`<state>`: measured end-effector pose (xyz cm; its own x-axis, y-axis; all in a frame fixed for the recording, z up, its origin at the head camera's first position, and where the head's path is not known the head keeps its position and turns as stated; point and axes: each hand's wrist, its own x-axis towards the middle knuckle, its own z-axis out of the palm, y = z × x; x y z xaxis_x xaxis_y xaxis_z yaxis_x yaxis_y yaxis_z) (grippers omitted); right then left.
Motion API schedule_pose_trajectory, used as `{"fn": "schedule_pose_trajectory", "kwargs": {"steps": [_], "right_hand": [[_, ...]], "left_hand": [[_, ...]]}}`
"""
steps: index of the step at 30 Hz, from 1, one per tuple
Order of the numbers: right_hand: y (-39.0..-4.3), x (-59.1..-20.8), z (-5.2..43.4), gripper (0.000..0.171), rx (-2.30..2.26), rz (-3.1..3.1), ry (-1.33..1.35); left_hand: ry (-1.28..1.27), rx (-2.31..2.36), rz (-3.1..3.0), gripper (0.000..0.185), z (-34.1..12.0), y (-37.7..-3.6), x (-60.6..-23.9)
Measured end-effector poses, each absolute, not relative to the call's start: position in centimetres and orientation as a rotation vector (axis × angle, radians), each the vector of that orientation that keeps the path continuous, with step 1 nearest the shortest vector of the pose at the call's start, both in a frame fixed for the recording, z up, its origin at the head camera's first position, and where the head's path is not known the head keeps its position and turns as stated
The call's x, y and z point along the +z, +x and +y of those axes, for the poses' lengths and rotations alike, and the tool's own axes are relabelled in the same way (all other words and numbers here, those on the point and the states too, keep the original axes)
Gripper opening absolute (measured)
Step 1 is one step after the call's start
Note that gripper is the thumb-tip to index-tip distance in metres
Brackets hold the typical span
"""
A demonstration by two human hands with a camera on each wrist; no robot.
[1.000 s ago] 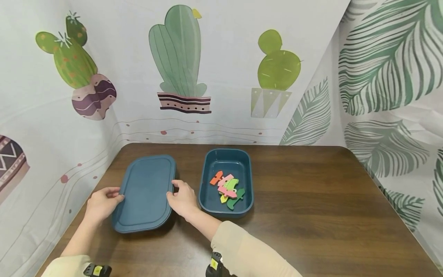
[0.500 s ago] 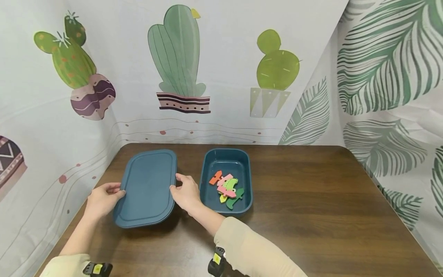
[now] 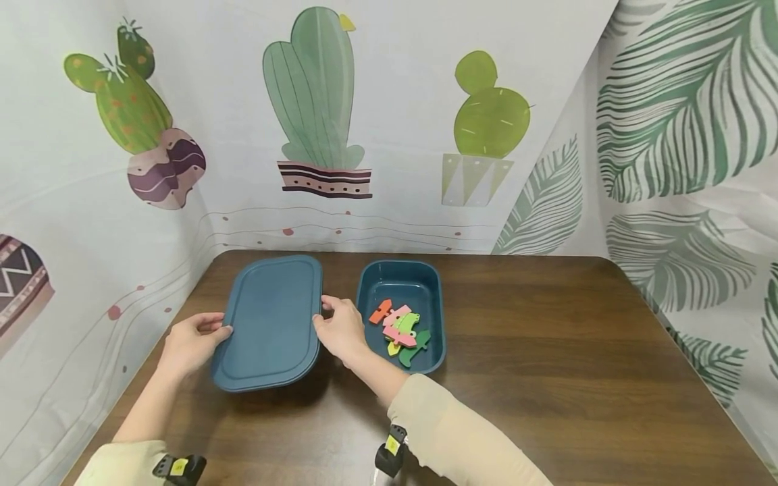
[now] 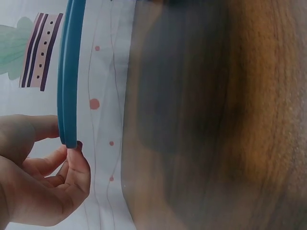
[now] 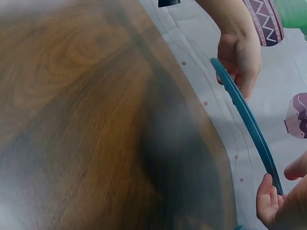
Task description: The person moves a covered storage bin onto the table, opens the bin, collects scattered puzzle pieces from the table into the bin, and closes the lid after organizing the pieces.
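Both my hands, left hand (image 3: pixel 193 343) and right hand (image 3: pixel 342 329), pinch the blue lid (image 3: pixel 271 320) above the desk (image 3: pixel 547 378); next, I judge, settling it squarely onto the box (image 3: pixel 434 317) at 3 o'clock

You get bright, even light in the head view, with a soft shadow under the lid (image 3: pixel 270 324); both wrist views blur the table (image 4: pixel 216 120) badly.
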<state>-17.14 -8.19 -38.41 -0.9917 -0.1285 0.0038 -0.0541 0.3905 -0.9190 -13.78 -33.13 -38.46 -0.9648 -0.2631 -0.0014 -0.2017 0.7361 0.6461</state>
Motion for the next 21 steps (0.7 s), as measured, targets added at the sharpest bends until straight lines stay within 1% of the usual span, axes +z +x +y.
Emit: {"fn": "schedule_pose_trajectory", "kwargs": {"steps": [21], "right_hand": [[-18.3,-38.3,-4.8,0.041,-1.67,2.598,-0.191]], "left_hand": [[0.328,-1.093,-2.777,0.046,-30.1,-15.1,-37.4]]}}
